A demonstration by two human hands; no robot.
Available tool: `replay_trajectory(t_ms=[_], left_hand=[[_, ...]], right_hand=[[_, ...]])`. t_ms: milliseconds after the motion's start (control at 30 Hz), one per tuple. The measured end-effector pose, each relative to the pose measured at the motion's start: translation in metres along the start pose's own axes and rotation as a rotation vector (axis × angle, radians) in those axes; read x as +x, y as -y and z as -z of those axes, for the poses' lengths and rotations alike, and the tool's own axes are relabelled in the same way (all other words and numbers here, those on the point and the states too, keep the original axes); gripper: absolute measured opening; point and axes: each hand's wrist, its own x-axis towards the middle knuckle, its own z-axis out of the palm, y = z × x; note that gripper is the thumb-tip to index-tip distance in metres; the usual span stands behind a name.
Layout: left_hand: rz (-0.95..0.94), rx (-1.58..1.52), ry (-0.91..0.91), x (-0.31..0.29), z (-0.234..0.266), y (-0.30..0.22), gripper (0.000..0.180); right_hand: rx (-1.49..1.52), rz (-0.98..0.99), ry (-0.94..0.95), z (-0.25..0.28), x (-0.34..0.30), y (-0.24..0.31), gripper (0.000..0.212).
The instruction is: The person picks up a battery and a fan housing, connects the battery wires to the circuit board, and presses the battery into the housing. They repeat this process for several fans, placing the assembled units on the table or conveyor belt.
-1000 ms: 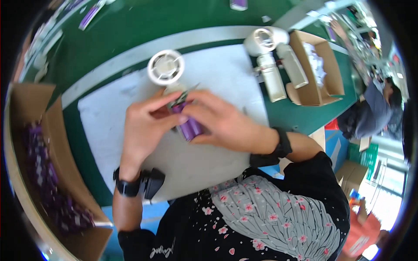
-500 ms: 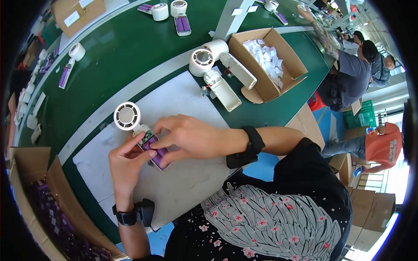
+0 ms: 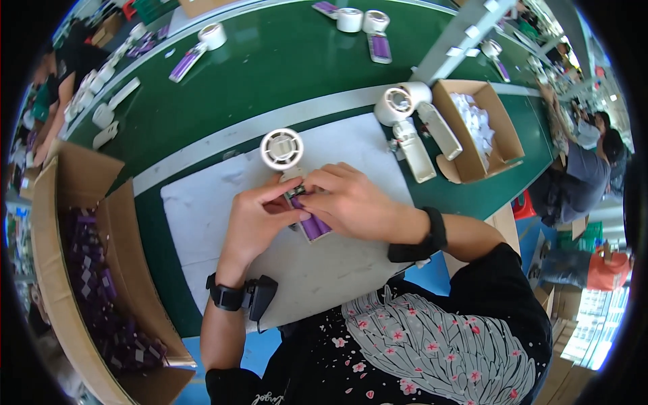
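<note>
A white handheld fan [image 3: 282, 149] lies on the pale mat with its round head away from me. Its handle is uncovered, showing a small green circuit board [image 3: 295, 192] and purple battery cells [image 3: 314, 228]. My left hand [image 3: 255, 219] grips the handle's left side, thumb across the cells and fingers by the board. From the right, my right hand [image 3: 352, 202] has bent fingers closed at the board and the upper end of the cells. Its fingertips partly cover the board, so any small part or wire between them is hidden.
White fan parts with open handle shells [image 3: 415, 152] stand right of the mat [image 3: 202, 223], beside a carton [image 3: 503, 128] of white pieces. A tall carton [image 3: 128, 236] at left holds purple battery packs. More fans [image 3: 380, 47] lie on the green bench beyond a metal post [image 3: 459, 44].
The whole view has shifted, so the fan and hands appear further right and slightly higher. My right fingers have moved from over the cells toward the circuit board. My left hand keeps its hold.
</note>
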Motion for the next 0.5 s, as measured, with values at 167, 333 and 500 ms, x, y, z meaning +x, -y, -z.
replay_trajectory(t_ms=[167,333,500], left_hand=[[-0.01,-0.01,0.045,-0.003,0.007,-0.003,0.051],[-0.148,0.137,-0.15,-0.002,0.015,0.004,0.054],[-0.166,0.363,-0.603,-0.001,0.046,-0.001,0.056]], right_hand=[[-0.032,0.0,0.091,0.008,-0.013,0.021,0.058],[-0.146,-0.036,0.152,-0.002,0.004,0.012,0.069],[-0.353,-0.165,-0.152,-0.002,0.054,-0.047,0.057]])
